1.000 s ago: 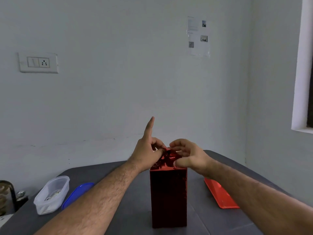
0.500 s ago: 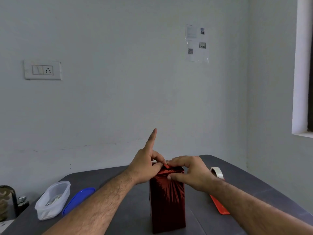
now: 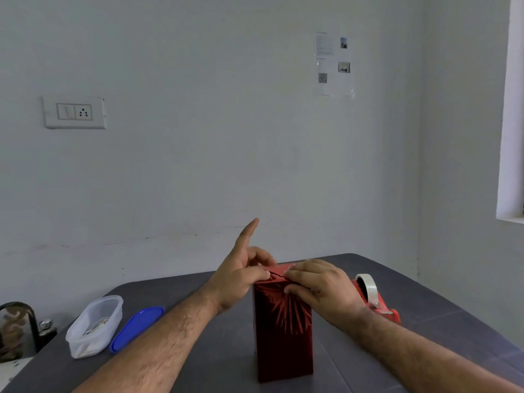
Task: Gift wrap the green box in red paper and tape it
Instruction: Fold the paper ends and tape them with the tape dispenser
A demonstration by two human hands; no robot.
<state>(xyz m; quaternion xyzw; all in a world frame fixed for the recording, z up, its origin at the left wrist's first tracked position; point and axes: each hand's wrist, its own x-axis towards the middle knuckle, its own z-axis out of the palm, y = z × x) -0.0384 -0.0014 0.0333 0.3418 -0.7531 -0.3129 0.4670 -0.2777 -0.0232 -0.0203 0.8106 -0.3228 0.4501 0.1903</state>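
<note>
The crumpled red paper at the box's top was pressed flatter under both hands, and the right hand settled over its top right edge.

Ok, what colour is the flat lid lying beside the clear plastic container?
Blue. The lid lies on the table right of the clear container, seen in the head view.

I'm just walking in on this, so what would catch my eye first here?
The tall box in shiny red paper standing upright mid-table, with the left hand and right hand pressing down the folds on its top. Just right of it sits a red tape dispenser; at the left, a clear plastic tub beside a blue lid.
</note>
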